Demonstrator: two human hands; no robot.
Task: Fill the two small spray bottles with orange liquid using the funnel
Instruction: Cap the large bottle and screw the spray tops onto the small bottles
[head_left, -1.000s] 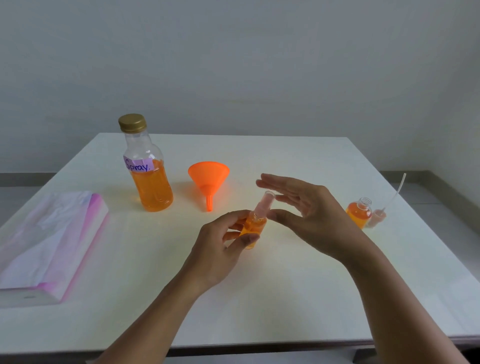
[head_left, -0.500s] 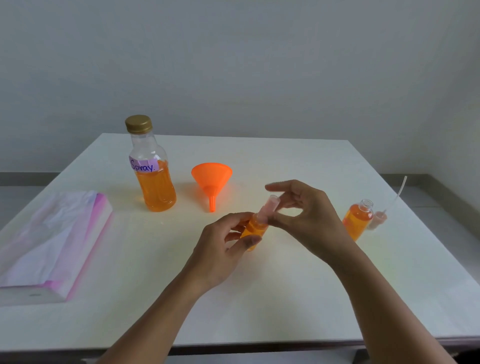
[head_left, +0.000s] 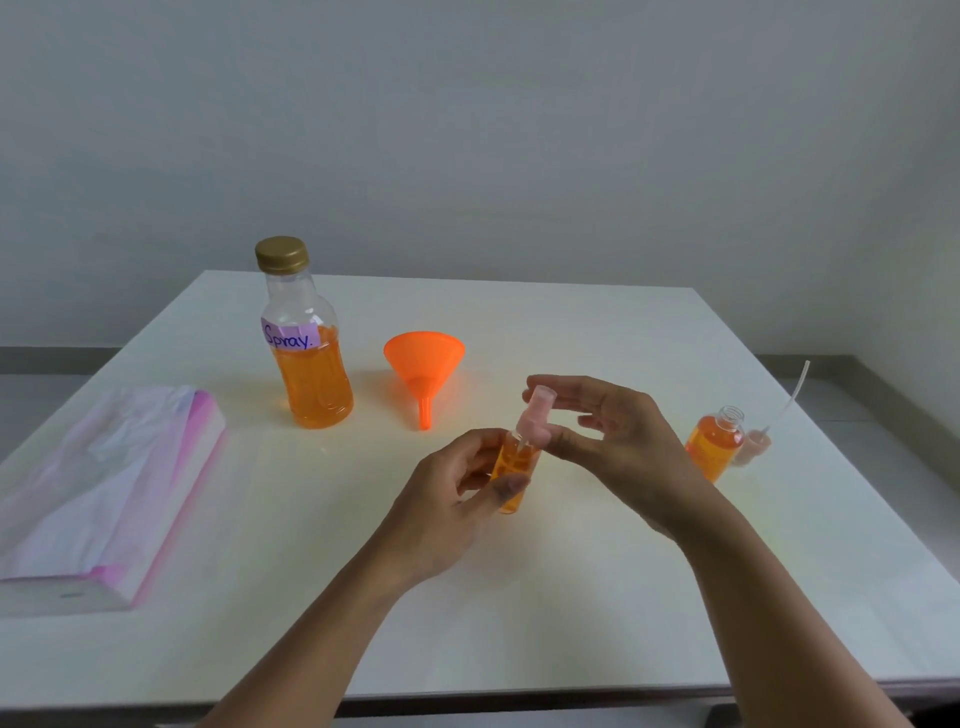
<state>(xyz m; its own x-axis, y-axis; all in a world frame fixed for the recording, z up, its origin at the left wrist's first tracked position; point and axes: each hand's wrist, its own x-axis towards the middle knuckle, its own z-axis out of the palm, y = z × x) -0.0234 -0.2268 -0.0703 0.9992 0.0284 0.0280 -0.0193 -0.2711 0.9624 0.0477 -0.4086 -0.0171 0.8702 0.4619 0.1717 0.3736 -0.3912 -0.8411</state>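
Grips bottle (head_left: 511, 464) in curled left hand (head_left: 441, 512) to steady it, pinches sprayer (head_left: 535, 415) just above between thumb and forefinger of right hand (head_left: 623, 447), likely screwing it on.

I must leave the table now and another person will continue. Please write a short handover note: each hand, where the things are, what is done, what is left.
Left hand: grip around the first small spray bottle, which holds orange liquid.
Right hand: pinches the pink spray head on that bottle's neck; I cannot tell if it is tight.
Second small spray bottle: stands at the right, filled, neck open; its loose spray head lies beside it.
Funnel lies mid-table; the capped large bottle stands to its left.
Done: both bottles filled.
Left: tighten this head, fit the other.
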